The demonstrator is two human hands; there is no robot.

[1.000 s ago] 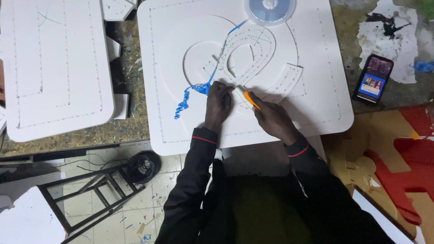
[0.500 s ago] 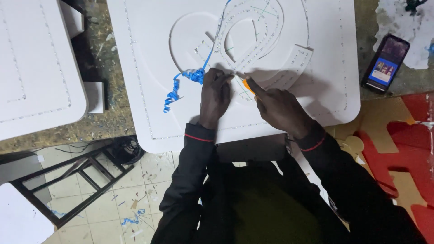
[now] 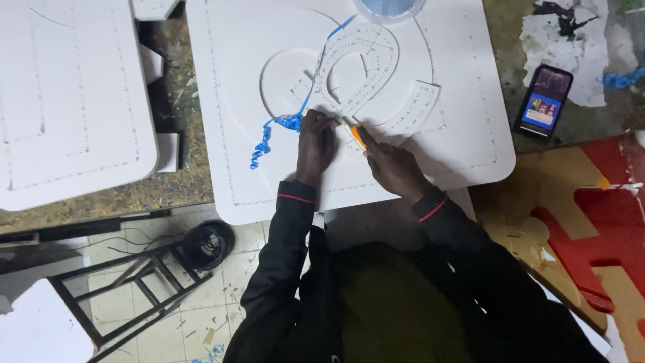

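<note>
The left hand (image 3: 316, 142) is pressing, fingers curled, on the white board (image 3: 235, 101) at the counter's centre. The right hand (image 3: 393, 168) is gripping an orange knife (image 3: 357, 136), its tip pointing to ten o'clock. The blue strip (image 3: 282, 124), probably thin and limp, is curling at nine o'clock; the board looks light, stiff and easily dented.

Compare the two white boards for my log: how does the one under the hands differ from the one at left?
The white board under the hands has curved shapes cut into it and a blue strip lying on it; the left board shows only straight lines. The left hand and right hand rest on the first; the left board lies untouched. Both have rounded corners.
</note>
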